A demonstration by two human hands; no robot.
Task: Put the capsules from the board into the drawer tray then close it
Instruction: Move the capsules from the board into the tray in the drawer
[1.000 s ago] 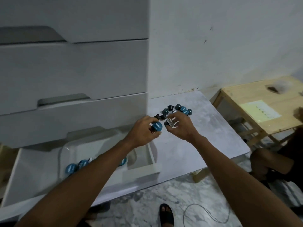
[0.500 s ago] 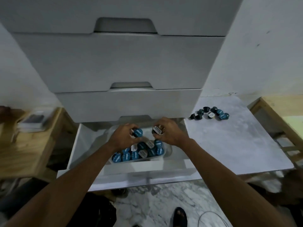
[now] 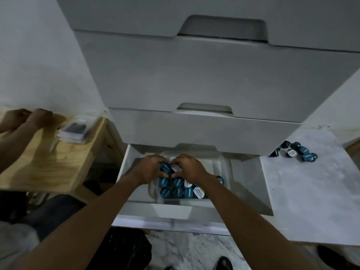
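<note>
The bottom drawer (image 3: 251,193) of a white cabinet stands pulled out, with a clear plastic tray (image 3: 222,166) inside. Several blue and white-lidded capsules (image 3: 181,190) lie in rows in the tray's near half. My left hand (image 3: 150,169) is low over the tray, shut on a blue capsule (image 3: 165,168). My right hand (image 3: 190,168), right beside it, is shut on a white-lidded capsule (image 3: 176,168). Several more capsules (image 3: 296,152) lie loose on the white marbled board (image 3: 311,191) at the right.
Closed cabinet drawers (image 3: 214,78) rise above the open one. A wooden side table (image 3: 48,162) at the left carries a clear case (image 3: 77,129), and another person's hands (image 3: 25,117) rest on it. A foot in a sandal (image 3: 224,264) shows on the marble floor below.
Both hands carried one capsule each from the board leftward to the drawer, then lowered them into the tray. My view swung left and down with them.
</note>
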